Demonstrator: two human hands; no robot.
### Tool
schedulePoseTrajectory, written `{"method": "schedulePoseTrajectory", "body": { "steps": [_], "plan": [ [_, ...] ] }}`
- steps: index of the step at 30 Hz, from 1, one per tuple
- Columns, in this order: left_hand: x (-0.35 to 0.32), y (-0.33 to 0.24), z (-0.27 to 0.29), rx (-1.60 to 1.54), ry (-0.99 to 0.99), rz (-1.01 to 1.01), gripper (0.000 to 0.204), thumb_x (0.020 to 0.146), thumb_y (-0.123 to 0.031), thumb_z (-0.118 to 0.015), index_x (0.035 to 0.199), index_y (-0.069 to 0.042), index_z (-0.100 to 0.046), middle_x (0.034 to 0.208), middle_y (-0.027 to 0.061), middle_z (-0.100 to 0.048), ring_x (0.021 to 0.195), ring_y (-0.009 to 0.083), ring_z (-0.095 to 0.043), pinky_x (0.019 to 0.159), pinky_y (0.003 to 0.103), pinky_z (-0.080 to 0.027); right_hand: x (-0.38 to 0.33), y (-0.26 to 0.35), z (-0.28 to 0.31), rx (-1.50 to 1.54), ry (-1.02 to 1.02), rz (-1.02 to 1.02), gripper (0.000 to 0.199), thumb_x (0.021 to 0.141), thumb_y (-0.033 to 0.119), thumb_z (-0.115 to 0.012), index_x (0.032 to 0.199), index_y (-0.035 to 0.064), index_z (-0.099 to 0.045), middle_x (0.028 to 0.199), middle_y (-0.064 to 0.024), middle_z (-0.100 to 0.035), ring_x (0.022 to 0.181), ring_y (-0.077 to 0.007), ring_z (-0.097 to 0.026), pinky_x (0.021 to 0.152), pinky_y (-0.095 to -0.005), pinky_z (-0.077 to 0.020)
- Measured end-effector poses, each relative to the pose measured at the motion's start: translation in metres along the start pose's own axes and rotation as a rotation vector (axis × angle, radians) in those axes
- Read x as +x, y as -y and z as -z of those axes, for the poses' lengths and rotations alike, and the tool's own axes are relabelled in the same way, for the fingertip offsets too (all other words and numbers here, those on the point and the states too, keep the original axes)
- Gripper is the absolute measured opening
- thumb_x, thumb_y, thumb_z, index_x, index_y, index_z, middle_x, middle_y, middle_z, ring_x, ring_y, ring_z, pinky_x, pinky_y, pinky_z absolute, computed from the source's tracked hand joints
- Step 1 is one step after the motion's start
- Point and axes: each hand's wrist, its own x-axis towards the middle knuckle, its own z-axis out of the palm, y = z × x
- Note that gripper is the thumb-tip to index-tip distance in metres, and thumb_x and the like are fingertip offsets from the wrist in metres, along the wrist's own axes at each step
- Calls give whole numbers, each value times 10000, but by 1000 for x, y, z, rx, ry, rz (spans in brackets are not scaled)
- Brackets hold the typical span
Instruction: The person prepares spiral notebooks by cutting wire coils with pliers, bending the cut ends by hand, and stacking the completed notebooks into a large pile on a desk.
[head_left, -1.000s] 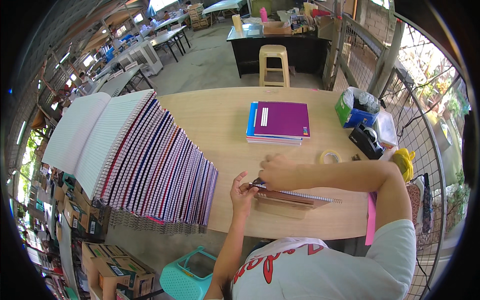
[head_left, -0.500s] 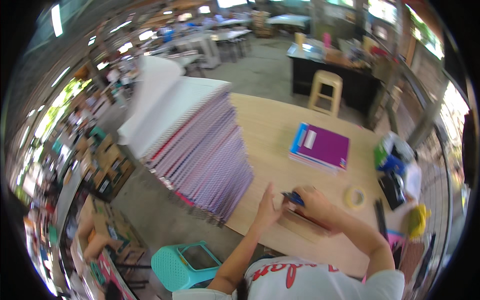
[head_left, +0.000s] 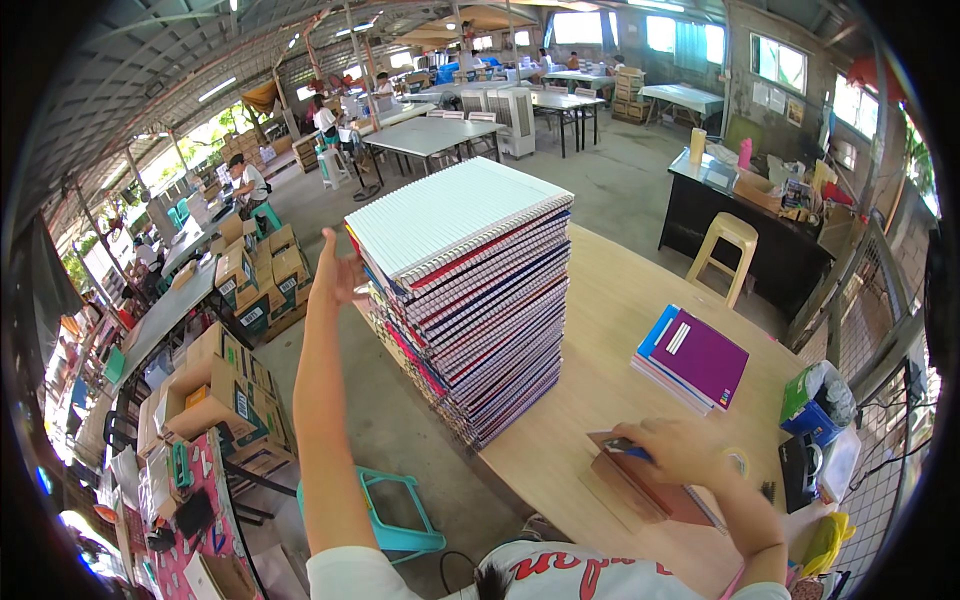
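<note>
A tall stack of spiral notebooks (head_left: 480, 330) stands on the table, a ruled white page (head_left: 455, 215) flat on top. My left hand (head_left: 345, 270) is at the stack's far left side, near the top, its fingers apart; whether it touches the notebooks I cannot tell. Over the table's near part, my right hand (head_left: 680, 452) is closed round a small dark blue tool (head_left: 628, 447), its kind mostly hidden. Just under that hand lie brown flat boards or covers (head_left: 625, 485). Farther right sits a small pile of notebooks with a purple cover (head_left: 700, 358) on top.
A roll of tape (head_left: 740, 462) is partly behind my right hand. Along the table's right edge are a green and blue bag (head_left: 815, 400) and a black case (head_left: 798, 470). A beige stool (head_left: 725, 250) stands beyond the table, a turquoise stool (head_left: 400, 510) at near left. Cardboard boxes (head_left: 265, 275) fill the left.
My left hand has moved from beside my right hand out to the stack's left side. The lifted top pages now lie flat. My right hand keeps the blue tool.
</note>
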Motion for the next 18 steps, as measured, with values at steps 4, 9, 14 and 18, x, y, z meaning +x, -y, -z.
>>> {"method": "schedulePoseTrajectory", "body": {
  "steps": [4,9,14,18],
  "plan": [
    [5,-79,61,-13,-63,-349,550,943,-423,-548,1302,-5,-556,1158,130,-678,1186,297,-601,1053,596,-377,-17,21,93,222,-334,323,483,785,150,-707,1257,94,-618,893,-105,-668,801,-253,-656,712,-384,-518],
    [-39,-93,-50,250,114,-991,428,855,-24,-568,1279,15,-613,1141,91,-688,1014,211,-667,976,345,-485,-36,-7,194,571,-938,164,509,750,-29,-697,1251,19,-620,1100,-51,-645,858,-140,-631,754,-286,-518],
    [-111,-71,-41,898,290,-796,415,989,-224,-434,1170,53,-684,1345,140,-594,1299,239,-490,1117,366,-322,60,-32,265,325,-1319,460,510,767,-114,-662,1234,88,-674,820,3,-603,678,-97,-582,605,-200,-456],
    [-94,-45,-40,543,328,-1015,826,1050,-574,-173,1067,44,-721,1453,157,-496,1434,265,-315,1203,404,-154,161,24,260,1381,-1102,415,362,782,-34,-730,1128,18,-639,749,-33,-603,601,-125,-587,521,-231,-461]
  ]
}}
